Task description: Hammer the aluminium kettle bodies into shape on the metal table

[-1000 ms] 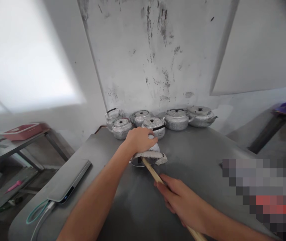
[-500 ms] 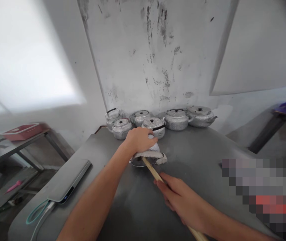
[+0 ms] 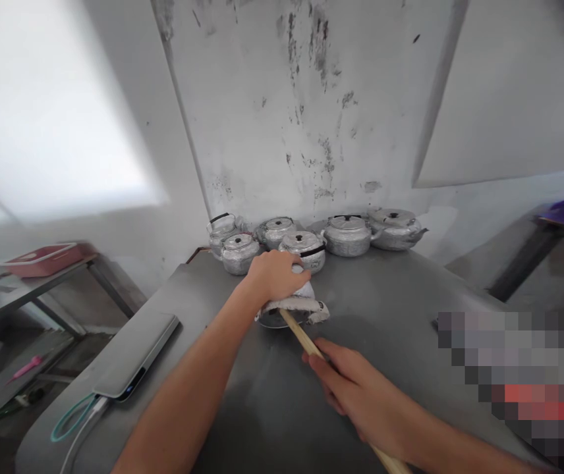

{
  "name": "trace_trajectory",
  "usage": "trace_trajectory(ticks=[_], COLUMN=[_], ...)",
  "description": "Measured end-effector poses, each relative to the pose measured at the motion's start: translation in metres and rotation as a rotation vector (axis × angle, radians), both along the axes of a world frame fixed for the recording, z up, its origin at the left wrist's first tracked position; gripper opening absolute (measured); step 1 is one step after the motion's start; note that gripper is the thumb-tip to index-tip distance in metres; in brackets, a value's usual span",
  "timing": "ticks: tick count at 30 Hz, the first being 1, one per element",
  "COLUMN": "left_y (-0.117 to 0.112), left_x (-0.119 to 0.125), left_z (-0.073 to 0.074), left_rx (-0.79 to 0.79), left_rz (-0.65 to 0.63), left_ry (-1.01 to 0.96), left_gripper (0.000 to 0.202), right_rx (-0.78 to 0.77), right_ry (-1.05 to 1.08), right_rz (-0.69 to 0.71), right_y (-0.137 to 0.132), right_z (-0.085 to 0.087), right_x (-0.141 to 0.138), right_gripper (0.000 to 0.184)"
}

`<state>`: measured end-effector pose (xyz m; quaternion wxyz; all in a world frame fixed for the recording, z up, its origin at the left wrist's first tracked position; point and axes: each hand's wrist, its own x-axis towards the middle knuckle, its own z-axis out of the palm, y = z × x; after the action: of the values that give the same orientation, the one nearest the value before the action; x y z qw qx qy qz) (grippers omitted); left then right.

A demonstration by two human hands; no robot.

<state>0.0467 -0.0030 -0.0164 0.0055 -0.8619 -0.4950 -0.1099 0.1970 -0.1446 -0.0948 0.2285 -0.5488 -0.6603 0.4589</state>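
Observation:
My left hand [image 3: 275, 275] is closed over a grey-white cloth [image 3: 298, 303] that covers a small round metal object [image 3: 272, 320] on the grey metal table [image 3: 385, 296]. A wooden stick [image 3: 302, 339] runs from under the cloth toward me. My right hand [image 3: 356, 388] grips that stick lower down, fingers wrapped round it. Several silver kettles [image 3: 346, 235] with black knobs stand in a row at the table's far edge, just beyond my left hand.
A flat grey device [image 3: 136, 355] with a teal cable [image 3: 72, 421] lies at the table's left edge. A lower metal table [image 3: 25, 289] at left carries a red tray [image 3: 45, 258]. A stained white wall stands behind. A blurred patch covers the right front.
My right hand has slid slightly up the stick toward the cloth. My left hand stays on the cloth.

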Motion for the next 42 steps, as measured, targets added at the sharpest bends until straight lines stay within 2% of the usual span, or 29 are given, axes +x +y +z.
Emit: trace_trajectory(ticks=[5, 11, 14, 18, 24, 29, 32, 35, 39, 42], left_y=[-0.002, -0.001, 0.0, 0.0, 0.0, 0.001, 0.001, 0.001, 0.0, 0.0], left_x=[0.0, 0.0, 0.0, 0.0, 0.0, 0.0, -0.001, -0.001, 0.0, 0.0], left_z=[0.002, 0.001, 0.0, 0.001, 0.001, 0.0, 0.0, 0.0, 0.0, 0.0], left_rx=[-0.006, -0.003, -0.003, -0.003, -0.013, -0.013, -0.015, -0.009, -0.001, 0.003], left_rz=[0.013, 0.014, 0.011, 0.01, 0.011, 0.002, -0.004, 0.001, 0.01, 0.014], left_ry=[0.001, 0.002, 0.005, 0.003, -0.004, -0.007, -0.014, -0.007, -0.008, -0.016], left_gripper=[0.043, 0.043, 0.044, 0.043, 0.043, 0.044, 0.044, 0.044, 0.042, 0.041], right_rx=[0.046, -0.059, -0.008, -0.033, 0.126, 0.092, 0.086, 0.068, -0.021, 0.062], right_ry=[0.009, -0.001, -0.008, -0.014, -0.066, -0.104, -0.021, 0.102, 0.156, 0.162], right_rz=[-0.001, -0.018, -0.025, -0.013, -0.034, -0.026, -0.029, -0.045, 0.019, 0.038], right_y=[0.002, 0.003, 0.002, 0.0, 0.001, 0.004, 0.004, 0.006, 0.009, 0.009], right_z=[-0.007, -0.006, -0.005, -0.003, 0.003, 0.0, -0.004, -0.005, -0.001, 0.005], right_x=[0.001, 0.0, -0.001, -0.001, 0.0, 0.003, 0.006, 0.009, 0.009, 0.006], right_gripper=[0.035, 0.031, 0.029, 0.031, 0.032, 0.031, 0.017, 0.038, 0.029, 0.025])
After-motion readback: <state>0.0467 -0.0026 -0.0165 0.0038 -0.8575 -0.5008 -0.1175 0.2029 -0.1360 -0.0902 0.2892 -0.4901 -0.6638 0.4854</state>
